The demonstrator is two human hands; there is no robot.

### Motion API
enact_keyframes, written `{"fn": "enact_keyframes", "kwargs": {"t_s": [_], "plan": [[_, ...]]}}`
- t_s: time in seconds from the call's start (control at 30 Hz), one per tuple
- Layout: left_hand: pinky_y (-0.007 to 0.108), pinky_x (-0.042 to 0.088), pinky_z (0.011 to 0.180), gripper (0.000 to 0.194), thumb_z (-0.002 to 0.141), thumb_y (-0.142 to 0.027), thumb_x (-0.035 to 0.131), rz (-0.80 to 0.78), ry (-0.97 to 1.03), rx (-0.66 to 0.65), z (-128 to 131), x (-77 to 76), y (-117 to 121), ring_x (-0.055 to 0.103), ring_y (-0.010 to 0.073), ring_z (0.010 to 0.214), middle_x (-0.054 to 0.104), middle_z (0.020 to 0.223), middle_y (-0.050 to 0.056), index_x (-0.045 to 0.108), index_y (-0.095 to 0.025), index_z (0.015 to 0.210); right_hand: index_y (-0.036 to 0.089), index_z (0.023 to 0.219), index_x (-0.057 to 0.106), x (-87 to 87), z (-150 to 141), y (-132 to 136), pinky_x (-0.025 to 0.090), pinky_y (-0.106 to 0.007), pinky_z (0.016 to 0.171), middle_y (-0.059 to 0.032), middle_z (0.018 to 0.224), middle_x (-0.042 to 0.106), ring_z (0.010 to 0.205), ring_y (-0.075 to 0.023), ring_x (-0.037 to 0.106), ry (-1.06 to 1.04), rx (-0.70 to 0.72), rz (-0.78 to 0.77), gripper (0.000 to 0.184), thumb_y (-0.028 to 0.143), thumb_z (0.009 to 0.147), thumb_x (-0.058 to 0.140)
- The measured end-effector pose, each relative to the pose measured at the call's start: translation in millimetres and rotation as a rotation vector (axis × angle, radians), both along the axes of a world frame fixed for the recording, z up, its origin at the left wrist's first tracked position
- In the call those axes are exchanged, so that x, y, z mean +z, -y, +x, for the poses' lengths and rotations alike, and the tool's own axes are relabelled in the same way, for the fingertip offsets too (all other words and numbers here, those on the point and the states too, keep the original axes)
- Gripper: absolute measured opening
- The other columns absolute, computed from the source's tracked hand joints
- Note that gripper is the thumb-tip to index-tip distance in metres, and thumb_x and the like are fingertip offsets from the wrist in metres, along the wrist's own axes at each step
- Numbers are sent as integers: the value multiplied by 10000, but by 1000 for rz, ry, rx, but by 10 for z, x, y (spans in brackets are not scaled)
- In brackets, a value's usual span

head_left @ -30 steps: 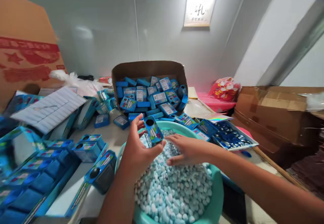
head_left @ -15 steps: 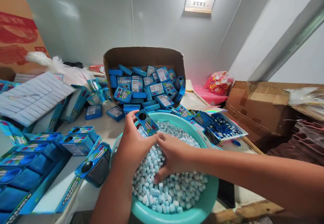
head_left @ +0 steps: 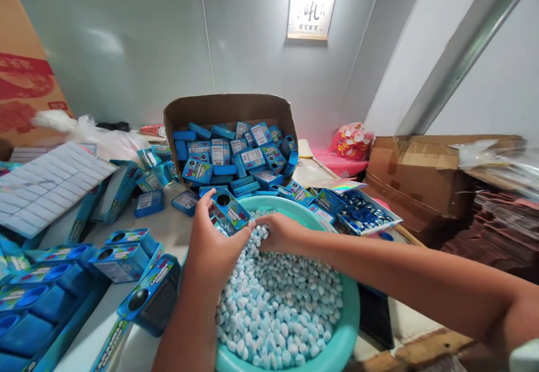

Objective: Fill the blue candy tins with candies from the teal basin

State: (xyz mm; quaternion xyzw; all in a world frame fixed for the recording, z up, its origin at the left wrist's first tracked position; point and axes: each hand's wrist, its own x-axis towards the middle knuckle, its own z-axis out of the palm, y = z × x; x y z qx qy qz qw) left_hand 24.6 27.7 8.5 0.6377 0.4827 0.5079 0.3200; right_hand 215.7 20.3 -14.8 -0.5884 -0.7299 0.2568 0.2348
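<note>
A small blue candy box (head_left: 231, 210) with a round dark hole in its top is gripped in my left hand (head_left: 217, 248), tilted over the far left part of a turquoise basin (head_left: 351, 327). Pale blue and white candies (head_left: 278, 316) fill much of the basin. Beside the box, my right hand (head_left: 280, 234) is curled around some candies, palm turned toward the box. Several candies show at its fingertips, close to the box's lower right end. The far side of the box and part of my right fingers are hidden.
Behind the basin, a cardboard carton (head_left: 231, 108) lies full of blue boxes. A white tray of blue caps (head_left: 366, 212) stands to the right. At left are a display tray of upright boxes (head_left: 42, 293) and a white sheet (head_left: 50, 187). Brown cartons (head_left: 416, 170) stand far right.
My right hand has risen from among the candies and closed around some of them beside the box. My left hand still holds the box. The whole view has shifted a little.
</note>
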Motion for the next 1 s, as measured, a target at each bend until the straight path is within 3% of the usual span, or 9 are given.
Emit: {"fn": "enact_keyframes", "kwargs": {"t_s": [0.13,0.27,0.33,0.43,0.5,0.6,0.7,0.83,1.0], "plan": [[513,478,1109,954,654,-412,874,-28,-5,-3,11,10,10,584,320,1290,541,1409,143,426,-235,1477,195,876,717,70,-1,65,348,-226,508,42,665,601,595,-140,519,-152,-34,-23,135,231,746,728],[516,460,1129,972,666,-392,857,-102,-22,-52,29,-7,23,548,338,1347,527,1466,161,419,-221,1517,204,906,680,225,69,143,392,-210,425,57,582,534,488,-126,476,-481,-111,-64,221,353,761,754],[503,456,1139,993,705,-373,822,-178,3,-134,28,-10,42,529,339,1381,501,1519,168,362,-213,1570,198,860,676,357,130,159,431,-205,426,49,598,549,485,-117,488,-624,-146,-42,263,357,706,816],[477,421,1180,941,773,-323,724,-206,9,-239,5,15,84,492,320,1431,468,1576,148,311,-200,1610,196,862,666,623,165,125,352,-157,368,39,621,567,482,-116,522,-764,-177,7,308,357,675,851],[490,377,1214,867,793,-302,670,-177,-41,-298,-19,52,119,459,320,1461,465,1592,113,360,-214,1599,204,868,645,810,101,60,290,-141,336,41,624,567,475,-121,537,-892,-188,54,331,356,662,855],[513,358,1226,771,770,-232,633,-121,-148,-356,-42,114,175,451,333,1466,526,1552,42,500,-283,1528,218,873,625,1000,-120,-77,303,-144,333,52,637,563,464,-111,526,-1066,-155,120,334,342,660,851],[496,473,1135,750,724,-159,616,-116,-201,-367,-31,148,225,548,347,1372,653,1406,22,592,-324,1454,230,892,614,1017,-365,-202,323,-156,330,53,655,567,466,-116,529,-1172,-116,113,336,339,665,836],[454,578,947,670,737,-167,587,-144,-197,-366,2,142,268,671,334,1158,740,1198,34,652,-324,1385,226,878,599,876,-520,-250,351,-166,332,56,649,552,477,-119,518,-1236,-64,86,349,361,672,846],[493,548,960,689,709,-163,602,-122,-225,-286,31,114,304,681,344,1119,717,1278,24,663,-376,1361,231,886,576,797,-487,-190,415,-186,374,63,643,537,482,-119,503,-1266,-61,77,333,355,708,828]]}}
